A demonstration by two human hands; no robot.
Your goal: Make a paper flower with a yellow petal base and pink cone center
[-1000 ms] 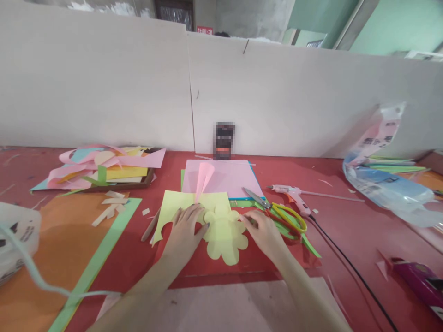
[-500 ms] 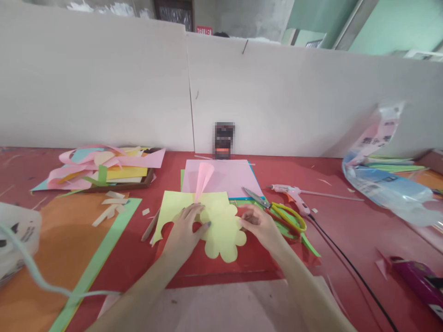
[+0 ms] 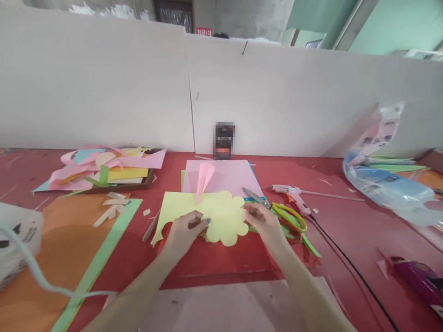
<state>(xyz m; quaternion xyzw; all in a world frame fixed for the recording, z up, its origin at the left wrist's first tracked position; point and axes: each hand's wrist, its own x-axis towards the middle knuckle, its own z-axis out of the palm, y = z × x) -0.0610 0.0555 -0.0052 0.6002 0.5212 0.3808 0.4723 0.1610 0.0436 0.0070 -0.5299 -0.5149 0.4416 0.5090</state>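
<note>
A pale yellow paper flower [image 3: 226, 219] with rounded petals is between my hands, over the red work surface. My left hand [image 3: 188, 229] pinches its left edge between thumb and fingers. On the opposite edge, my right hand [image 3: 262, 220] grips a petal with the fingertips. Behind the flower lies a yellow paper sheet [image 3: 176, 203] with scalloped cut-outs, partly covered by the left hand and flower. A pink folded paper cone [image 3: 205, 180] rests on a lilac sheet [image 3: 231, 175] just beyond. Scissors [image 3: 284, 213] with yellow handles lie beside my right hand.
A pink glue gun [image 3: 294, 196] with a black cord lies to the right. Paper scraps fill a tray [image 3: 140, 184] at the back left. Orange sheets [image 3: 69, 230] lie on the left, a plastic bag [image 3: 391, 184] at the right. A white partition [image 3: 104, 87] stands behind.
The flower has tilted up and shifted slightly away from me, its lower petals now higher. My left fingers have drawn back from the yellow sheet to the flower's edge.
</note>
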